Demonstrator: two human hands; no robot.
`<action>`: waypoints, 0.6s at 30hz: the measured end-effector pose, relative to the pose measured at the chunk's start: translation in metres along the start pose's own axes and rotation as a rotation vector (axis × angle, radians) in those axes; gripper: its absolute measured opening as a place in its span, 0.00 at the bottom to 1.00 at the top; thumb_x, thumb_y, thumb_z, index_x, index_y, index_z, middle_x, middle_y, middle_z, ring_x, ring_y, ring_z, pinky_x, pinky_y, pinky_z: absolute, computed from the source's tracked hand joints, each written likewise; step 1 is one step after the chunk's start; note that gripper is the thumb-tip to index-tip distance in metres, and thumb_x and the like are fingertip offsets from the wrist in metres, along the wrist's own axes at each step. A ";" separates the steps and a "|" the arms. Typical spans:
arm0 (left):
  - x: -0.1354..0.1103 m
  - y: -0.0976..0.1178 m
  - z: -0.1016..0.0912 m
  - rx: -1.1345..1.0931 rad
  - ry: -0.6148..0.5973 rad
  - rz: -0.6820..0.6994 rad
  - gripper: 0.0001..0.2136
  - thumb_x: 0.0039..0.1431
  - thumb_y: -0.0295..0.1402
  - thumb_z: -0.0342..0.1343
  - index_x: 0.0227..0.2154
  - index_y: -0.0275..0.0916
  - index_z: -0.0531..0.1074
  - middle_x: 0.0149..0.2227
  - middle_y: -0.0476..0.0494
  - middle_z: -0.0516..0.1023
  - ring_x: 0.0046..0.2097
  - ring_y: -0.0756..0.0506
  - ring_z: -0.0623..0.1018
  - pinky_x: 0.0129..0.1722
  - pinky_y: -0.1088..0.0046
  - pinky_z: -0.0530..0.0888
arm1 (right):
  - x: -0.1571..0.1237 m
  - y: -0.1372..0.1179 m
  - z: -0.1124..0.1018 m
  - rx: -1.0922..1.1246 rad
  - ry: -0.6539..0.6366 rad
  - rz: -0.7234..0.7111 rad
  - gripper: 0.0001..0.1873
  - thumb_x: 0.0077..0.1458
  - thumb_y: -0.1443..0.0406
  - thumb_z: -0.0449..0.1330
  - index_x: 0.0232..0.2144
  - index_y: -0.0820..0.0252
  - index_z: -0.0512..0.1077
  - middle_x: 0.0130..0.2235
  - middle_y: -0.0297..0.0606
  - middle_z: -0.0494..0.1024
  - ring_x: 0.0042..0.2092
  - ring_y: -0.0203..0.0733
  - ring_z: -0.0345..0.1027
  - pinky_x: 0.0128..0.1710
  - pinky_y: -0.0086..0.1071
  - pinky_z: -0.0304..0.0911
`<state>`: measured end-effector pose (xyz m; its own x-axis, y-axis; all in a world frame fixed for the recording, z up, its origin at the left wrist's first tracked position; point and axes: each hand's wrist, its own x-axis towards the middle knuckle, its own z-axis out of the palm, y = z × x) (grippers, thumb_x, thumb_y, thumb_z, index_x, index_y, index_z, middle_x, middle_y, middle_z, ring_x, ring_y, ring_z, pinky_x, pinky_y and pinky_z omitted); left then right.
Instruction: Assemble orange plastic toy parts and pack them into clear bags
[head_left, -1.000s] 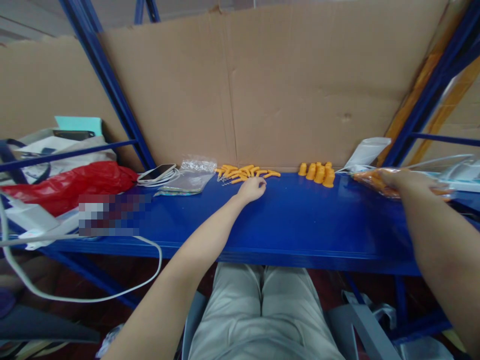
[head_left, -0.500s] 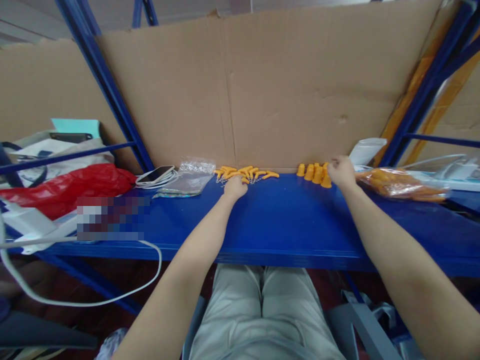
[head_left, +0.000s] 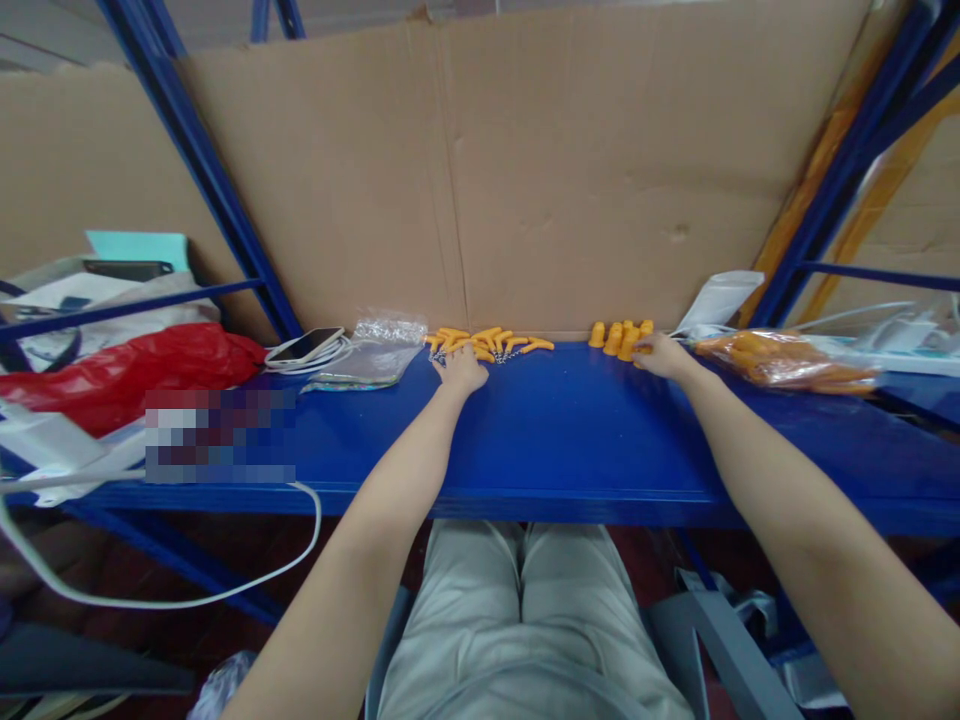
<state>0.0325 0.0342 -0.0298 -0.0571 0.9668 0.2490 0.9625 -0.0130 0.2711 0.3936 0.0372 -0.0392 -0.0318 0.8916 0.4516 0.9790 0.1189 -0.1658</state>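
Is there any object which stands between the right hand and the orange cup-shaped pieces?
Nothing visible does. The right hand is at the right side of the orange cup-shaped pieces; whether it touches them is hard to tell. The clear bag with orange contents lies to the hand's right, not between.

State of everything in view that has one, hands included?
bent orange pieces: loose, heaped
orange cups: standing, clustered
left hand: over the bent orange pieces, hold unclear
right hand: fingers at the orange cups, hold unclear
bag of orange items: filled, seal unclear
phone: lying flat, dark side up
white cable by the phone: coiled
clear bag: lying flat
red plastic: crumpled
cardboard: upright
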 end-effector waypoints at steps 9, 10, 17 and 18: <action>0.000 -0.004 -0.010 0.057 -0.052 0.006 0.19 0.58 0.28 0.51 0.50 0.41 0.76 0.57 0.39 0.74 0.61 0.35 0.70 0.58 0.56 0.69 | 0.002 0.001 0.002 0.063 -0.041 -0.097 0.06 0.47 0.73 0.58 0.25 0.63 0.76 0.33 0.45 0.80 0.44 0.53 0.75 0.52 0.50 0.67; -0.001 -0.003 -0.010 0.060 -0.062 0.020 0.18 0.58 0.28 0.51 0.49 0.41 0.77 0.57 0.39 0.74 0.60 0.36 0.71 0.57 0.58 0.70 | 0.003 0.002 0.003 0.067 -0.030 -0.097 0.06 0.47 0.73 0.59 0.24 0.63 0.75 0.33 0.46 0.79 0.45 0.54 0.74 0.53 0.51 0.66; 0.005 -0.001 -0.005 0.038 -0.094 0.086 0.17 0.62 0.29 0.46 0.47 0.34 0.77 0.52 0.37 0.78 0.54 0.40 0.76 0.52 0.70 0.72 | 0.005 0.002 0.008 -0.074 -0.116 -0.018 0.08 0.49 0.71 0.59 0.32 0.67 0.78 0.40 0.51 0.78 0.51 0.58 0.70 0.55 0.51 0.63; 0.006 -0.001 -0.004 0.031 -0.100 0.104 0.17 0.62 0.28 0.46 0.47 0.34 0.77 0.51 0.37 0.78 0.54 0.41 0.76 0.52 0.71 0.71 | 0.005 0.001 0.007 -0.116 -0.154 0.018 0.10 0.50 0.70 0.59 0.35 0.68 0.78 0.42 0.52 0.78 0.52 0.58 0.70 0.55 0.50 0.64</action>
<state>0.0304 0.0391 -0.0253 0.0690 0.9813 0.1796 0.9695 -0.1084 0.2197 0.3928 0.0452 -0.0432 -0.0362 0.9505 0.3086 0.9960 0.0595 -0.0663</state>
